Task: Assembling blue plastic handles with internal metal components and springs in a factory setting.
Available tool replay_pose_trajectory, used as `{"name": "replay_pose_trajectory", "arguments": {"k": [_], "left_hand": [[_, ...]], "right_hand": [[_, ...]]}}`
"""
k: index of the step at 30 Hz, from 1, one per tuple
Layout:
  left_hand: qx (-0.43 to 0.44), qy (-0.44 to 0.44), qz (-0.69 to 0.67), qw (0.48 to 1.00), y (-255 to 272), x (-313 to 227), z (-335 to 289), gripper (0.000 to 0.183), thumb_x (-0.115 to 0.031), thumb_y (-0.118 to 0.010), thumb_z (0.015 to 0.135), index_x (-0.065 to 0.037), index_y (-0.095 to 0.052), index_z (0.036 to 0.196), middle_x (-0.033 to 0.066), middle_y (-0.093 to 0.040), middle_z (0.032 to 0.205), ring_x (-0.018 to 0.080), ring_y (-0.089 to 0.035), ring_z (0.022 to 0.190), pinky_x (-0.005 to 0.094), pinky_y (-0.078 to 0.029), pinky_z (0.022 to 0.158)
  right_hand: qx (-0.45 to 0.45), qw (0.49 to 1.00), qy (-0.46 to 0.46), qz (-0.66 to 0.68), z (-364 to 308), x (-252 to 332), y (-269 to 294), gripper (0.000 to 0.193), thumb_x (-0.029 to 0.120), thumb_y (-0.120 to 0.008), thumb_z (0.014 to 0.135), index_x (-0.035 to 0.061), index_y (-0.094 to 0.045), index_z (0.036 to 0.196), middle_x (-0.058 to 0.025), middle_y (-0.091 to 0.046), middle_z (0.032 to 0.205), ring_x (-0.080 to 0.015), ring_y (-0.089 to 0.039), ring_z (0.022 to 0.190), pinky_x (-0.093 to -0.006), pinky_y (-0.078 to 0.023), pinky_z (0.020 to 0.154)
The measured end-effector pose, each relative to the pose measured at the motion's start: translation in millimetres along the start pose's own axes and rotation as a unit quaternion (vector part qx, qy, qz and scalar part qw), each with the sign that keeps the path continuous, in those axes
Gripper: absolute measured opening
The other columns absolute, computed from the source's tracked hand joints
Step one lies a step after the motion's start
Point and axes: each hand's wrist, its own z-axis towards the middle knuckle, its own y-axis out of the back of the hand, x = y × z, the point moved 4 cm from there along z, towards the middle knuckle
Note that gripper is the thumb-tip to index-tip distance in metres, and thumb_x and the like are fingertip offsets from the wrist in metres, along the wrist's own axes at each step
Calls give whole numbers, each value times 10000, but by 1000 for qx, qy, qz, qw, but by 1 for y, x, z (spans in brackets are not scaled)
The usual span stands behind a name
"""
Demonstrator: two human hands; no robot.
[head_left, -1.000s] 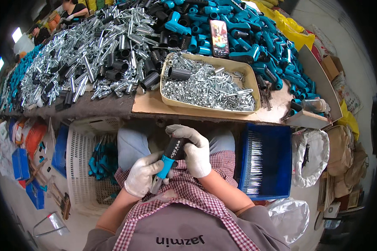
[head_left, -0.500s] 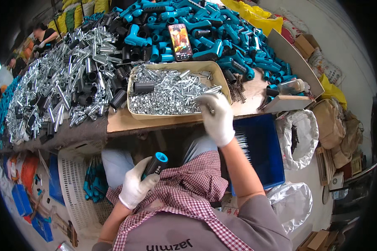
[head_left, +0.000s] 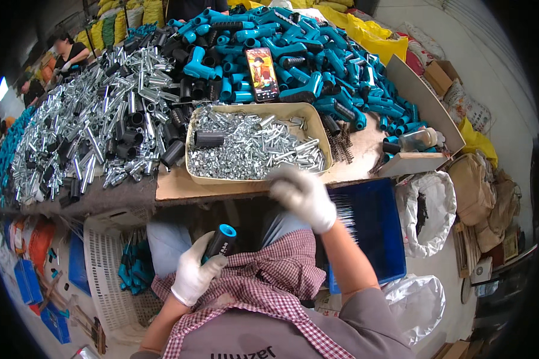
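My left hand (head_left: 190,276), in a white glove, is closed round a black plastic tube with a bright blue inner ring (head_left: 226,230) at its upper end. The tube tilts up over my lap. My right hand (head_left: 307,200), also gloved, is at the front right edge of a cream tray (head_left: 221,180). Motion smears its fingers, so I cannot make out anything in them. Small shiny metal parts (head_left: 239,157) fill much of the tray, and a short black tube (head_left: 208,139) lies on them.
Teal plastic housings (head_left: 293,36) are heaped behind the tray, where a phone (head_left: 262,75) leans. Metal tubes (head_left: 93,134) cover the left side. Below stand a blue bin (head_left: 374,239), a white basket (head_left: 102,263) and lined sacks (head_left: 428,209). Another person (head_left: 72,54) sits far left.
My right hand has drawn back from the tray toward me and slightly left, and is now blurred. My left hand keeps hold of the tube. The whole view has shifted slightly.
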Motion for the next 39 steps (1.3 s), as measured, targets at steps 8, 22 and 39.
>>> {"name": "replay_pose_trajectory", "arguments": {"k": [8, 22, 39], "left_hand": [[10, -150, 271, 951, 5, -44, 2, 671, -437, -814, 771, -19, -611, 1255, 172, -706, 958, 297, -713, 853, 357, -551, 747], [5, -145, 203, 968, 16, -31, 0, 660, -434, -803, 799, -28, -603, 1279, 189, -699, 939, 290, -716, 799, 352, -552, 735], [1, -99, 203, 974, 22, -25, 3, 662, -413, -793, 814, -28, -578, 1307, 210, -693, 1025, 325, -715, 925, 364, -545, 803]], "right_hand": [[111, 984, 107, 84, -23, 38, -50, 135, 148, -638, 901, 51, -674, 988, -131, -682, 881, -335, -667, 842, -406, -539, 761], [-70, 827, 17, -558, 176, -72, 75, 331, 103, -639, 803, 158, -724, 1117, -107, -640, 1200, -337, -562, 1167, -475, -449, 980], [-65, 757, -151, 632, 5, 11, -37, 462, 417, -539, 985, 1, -534, 1187, -111, -631, 933, -234, -637, 872, -456, -534, 834]]}}
